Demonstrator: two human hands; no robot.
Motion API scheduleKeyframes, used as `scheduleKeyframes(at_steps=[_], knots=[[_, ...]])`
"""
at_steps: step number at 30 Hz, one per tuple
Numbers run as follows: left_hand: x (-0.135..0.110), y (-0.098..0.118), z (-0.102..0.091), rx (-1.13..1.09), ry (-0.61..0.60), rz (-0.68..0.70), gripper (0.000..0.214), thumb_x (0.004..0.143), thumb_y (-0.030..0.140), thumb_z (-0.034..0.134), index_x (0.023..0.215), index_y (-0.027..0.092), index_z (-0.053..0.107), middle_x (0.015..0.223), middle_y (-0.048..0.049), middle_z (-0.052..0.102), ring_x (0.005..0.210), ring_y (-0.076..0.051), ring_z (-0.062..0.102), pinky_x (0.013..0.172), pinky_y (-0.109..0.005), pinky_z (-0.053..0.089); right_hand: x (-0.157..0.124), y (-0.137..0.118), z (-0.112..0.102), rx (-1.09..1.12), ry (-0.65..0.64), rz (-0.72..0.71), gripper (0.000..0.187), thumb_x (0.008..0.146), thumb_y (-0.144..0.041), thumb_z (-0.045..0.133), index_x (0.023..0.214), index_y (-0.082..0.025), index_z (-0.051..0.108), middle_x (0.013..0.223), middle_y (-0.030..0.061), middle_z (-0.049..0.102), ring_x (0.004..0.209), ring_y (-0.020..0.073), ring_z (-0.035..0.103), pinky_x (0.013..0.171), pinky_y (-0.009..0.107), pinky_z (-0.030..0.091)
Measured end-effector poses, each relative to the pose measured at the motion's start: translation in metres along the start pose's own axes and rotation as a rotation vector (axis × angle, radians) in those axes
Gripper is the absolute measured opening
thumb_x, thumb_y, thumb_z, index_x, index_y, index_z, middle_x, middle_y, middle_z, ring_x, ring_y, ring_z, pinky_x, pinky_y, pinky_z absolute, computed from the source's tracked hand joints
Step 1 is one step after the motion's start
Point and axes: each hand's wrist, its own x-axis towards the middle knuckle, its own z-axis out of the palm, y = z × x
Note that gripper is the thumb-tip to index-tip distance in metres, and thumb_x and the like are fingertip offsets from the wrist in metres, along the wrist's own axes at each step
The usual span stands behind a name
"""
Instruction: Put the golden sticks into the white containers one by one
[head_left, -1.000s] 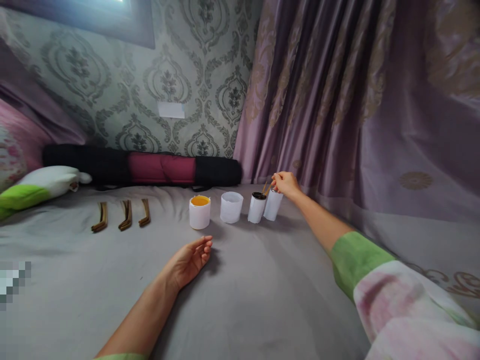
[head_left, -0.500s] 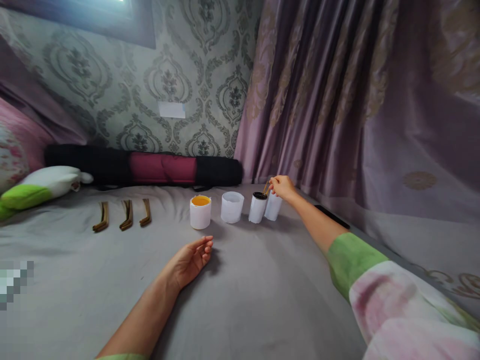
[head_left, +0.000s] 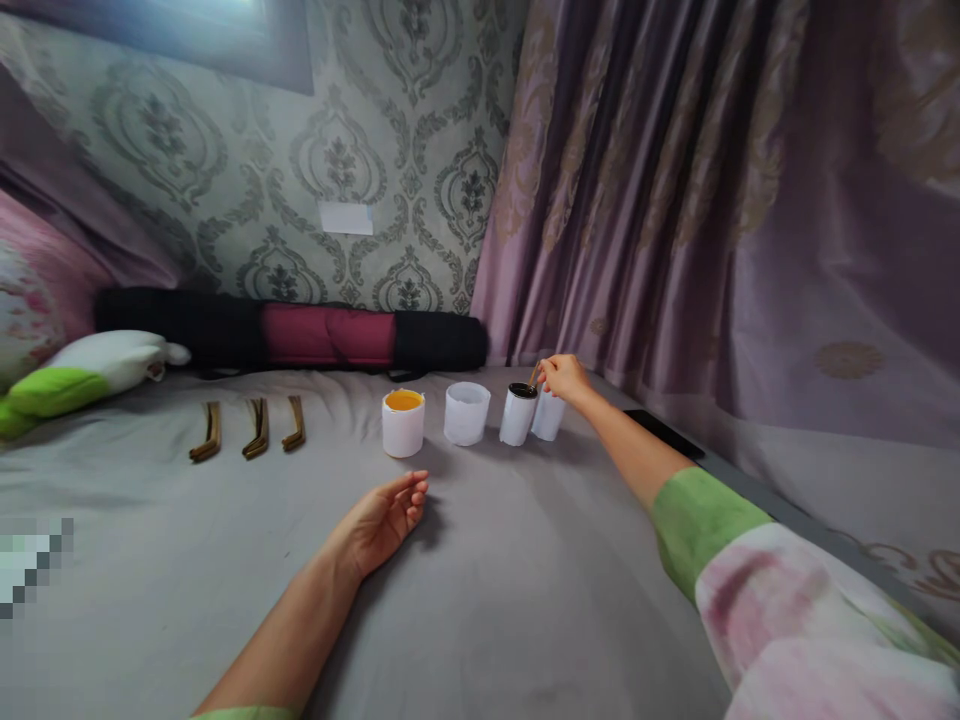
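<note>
Four white cups stand in a row on the grey bed sheet (head_left: 487,600): one with orange contents (head_left: 403,423), an empty-looking one (head_left: 466,413), one with dark contents (head_left: 518,415), and one (head_left: 548,418) behind my fingers. My right hand (head_left: 564,378) is closed in a pinch on a small wooden spoon (head_left: 533,377) whose tip sits at the dark cup's mouth. My left hand (head_left: 382,520) rests on the sheet, palm up, fingers loosely spread, holding nothing, just in front of the orange cup.
Three more wooden spoons (head_left: 253,430) lie in a row at the left. A black and maroon bolster (head_left: 300,338) lies against the patterned wall. A green and white pillow (head_left: 82,370) is far left. Purple curtains (head_left: 712,220) hang at the right above a dark flat object (head_left: 664,432).
My right hand has lowered slightly and shifted left, from above the rightmost cup to the dark cup's mouth. My left hand has not moved.
</note>
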Motion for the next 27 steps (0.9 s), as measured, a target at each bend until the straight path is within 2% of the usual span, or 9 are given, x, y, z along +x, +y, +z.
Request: scheduleKeyframes(at_steps=[10,18,27], knots=[[0.000,0.000,0.001,0.001,0.005,0.000,0.011,0.076,0.005,0.051,0.086,0.006,0.054,0.068,-0.0040,0.055,0.049,-0.005,0.050,0.041,-0.015,0.043,-0.002,-0.002,0.004,-0.019,0.015,0.061,0.022,0.082,-0.024,0.046,0.073,-0.012,0.062,0.066,0.0058,0.068,0.037,0.0050,0.052,0.033,0.013,0.037],[-0.002,0.001,0.003,0.002,0.023,-0.009,0.009,0.076,0.006,0.051,0.084,0.007,0.054,0.067,-0.0037,0.055,0.048,-0.005,0.050,0.040,-0.014,0.043,-0.001,-0.004,0.010,-0.022,0.014,0.076,0.029,0.083,-0.027,0.047,0.061,-0.012,0.058,0.061,0.0061,0.066,0.036,0.0056,0.051,0.032,0.014,0.039],[-0.003,0.002,0.003,0.003,0.028,-0.008,0.008,0.078,0.006,0.049,0.083,0.008,0.055,0.066,-0.0042,0.056,0.048,-0.005,0.051,0.040,-0.015,0.044,0.005,-0.004,0.019,-0.020,0.015,0.077,0.028,0.081,-0.028,0.049,0.061,-0.013,0.060,0.054,0.0050,0.064,0.035,0.0056,0.051,0.035,0.014,0.041]])
